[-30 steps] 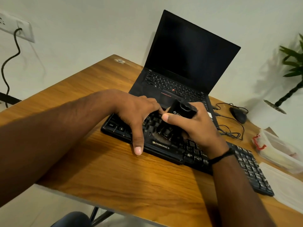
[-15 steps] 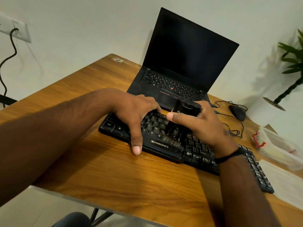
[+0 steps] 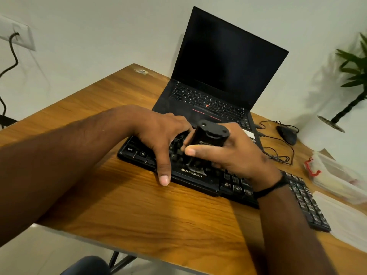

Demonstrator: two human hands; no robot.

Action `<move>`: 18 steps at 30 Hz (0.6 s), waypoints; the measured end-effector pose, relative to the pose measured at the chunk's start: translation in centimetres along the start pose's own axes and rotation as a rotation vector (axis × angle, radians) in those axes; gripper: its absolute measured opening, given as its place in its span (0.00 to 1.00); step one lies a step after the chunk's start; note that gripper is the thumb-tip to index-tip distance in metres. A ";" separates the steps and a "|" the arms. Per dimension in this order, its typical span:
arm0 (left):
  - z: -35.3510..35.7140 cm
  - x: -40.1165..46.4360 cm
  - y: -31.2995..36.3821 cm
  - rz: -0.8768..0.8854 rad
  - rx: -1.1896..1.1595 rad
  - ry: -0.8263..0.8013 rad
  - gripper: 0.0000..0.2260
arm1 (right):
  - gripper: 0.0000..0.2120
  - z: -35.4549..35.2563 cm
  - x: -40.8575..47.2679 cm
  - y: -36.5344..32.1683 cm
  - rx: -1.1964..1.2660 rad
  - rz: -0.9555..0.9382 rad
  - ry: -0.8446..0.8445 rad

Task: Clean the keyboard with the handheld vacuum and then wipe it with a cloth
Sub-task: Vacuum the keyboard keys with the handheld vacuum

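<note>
Gripping the handheld vacuum (image 3: pixel 208 140), right hand (image 3: pixel 236 153) has shifted it leftward along keyboard (image 3: pixel 198 175). Left hand (image 3: pixel 160 133) stays spread, steadying it. Vacuuming ongoing.

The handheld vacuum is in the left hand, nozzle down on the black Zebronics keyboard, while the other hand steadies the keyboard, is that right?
Not quite. The head view shows the handheld vacuum gripped in the right hand, not the left. Its nozzle is down on the black Zebronics keyboard, and the left hand steadies the keyboard.
</note>
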State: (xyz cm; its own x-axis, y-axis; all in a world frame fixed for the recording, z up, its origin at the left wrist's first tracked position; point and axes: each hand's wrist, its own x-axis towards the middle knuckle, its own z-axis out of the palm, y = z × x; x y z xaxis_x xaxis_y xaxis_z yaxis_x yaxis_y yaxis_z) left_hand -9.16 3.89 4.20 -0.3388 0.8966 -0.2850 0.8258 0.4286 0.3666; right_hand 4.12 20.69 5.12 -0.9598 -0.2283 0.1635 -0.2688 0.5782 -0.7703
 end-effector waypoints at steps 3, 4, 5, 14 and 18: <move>0.0 0.0 -0.2 0.004 -0.034 0.009 0.55 | 0.11 -2.5 -1.1 0.3 0.004 0.088 -0.008; 0.1 0.0 -0.2 0.006 -0.034 0.015 0.56 | 0.11 -3.2 -1.7 0.5 0.016 0.117 -0.015; 0.1 0.1 -0.2 0.006 -0.034 0.021 0.57 | 0.11 -3.6 -2.0 0.5 0.018 0.127 -0.013; 0.1 -0.1 0.1 0.011 -0.026 0.023 0.54 | 0.10 0.3 0.6 0.3 -0.063 0.025 0.145; 0.1 -0.2 0.2 -0.011 -0.019 0.031 0.58 | 0.09 -2.2 -1.0 0.8 -0.022 0.074 0.072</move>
State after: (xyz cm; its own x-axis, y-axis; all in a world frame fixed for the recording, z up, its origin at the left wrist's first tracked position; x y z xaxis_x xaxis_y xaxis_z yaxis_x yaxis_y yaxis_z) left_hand -8.92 3.83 4.26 -0.3622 0.8946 -0.2615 0.8132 0.4405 0.3803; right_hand 4.66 23.06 5.69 -0.9802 -0.1283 0.1508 -0.1979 0.6088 -0.7682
